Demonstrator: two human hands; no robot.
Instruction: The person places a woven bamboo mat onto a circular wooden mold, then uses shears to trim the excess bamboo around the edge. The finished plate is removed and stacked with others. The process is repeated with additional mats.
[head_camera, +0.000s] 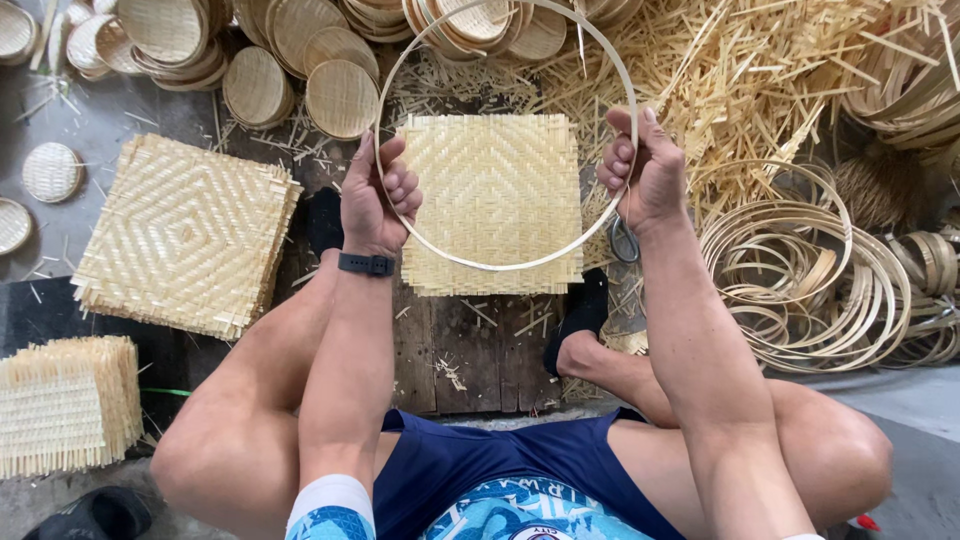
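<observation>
We sit with knees apart over a dark wooden board (455, 350), and everything here is placed from the square woven bamboo mat (495, 200) lying on it.

Nearest us, our left hand (375, 195) is at the mat's left edge, fingers curled shut around a thin bamboo hoop (500, 264); a black wristband (366, 264) sits just below it. Our right hand (640, 170) is at the mat's right edge, closed in a fist on the same hoop. The hoop hangs between the two hands, above the mat, its lower arc crossing the mat's near part and its top arc reaching past the far edge.

Left of the mat lies a stack of woven squares (185, 235); nearer and further left, another bundle of squares (65, 400). Right of the mat sits a heap of coiled bamboo rings (810, 270).

Beyond the mat, loose bamboo splints (740, 70) are strewn to the right, and finished round trays (300, 70) are piled to the left.
</observation>
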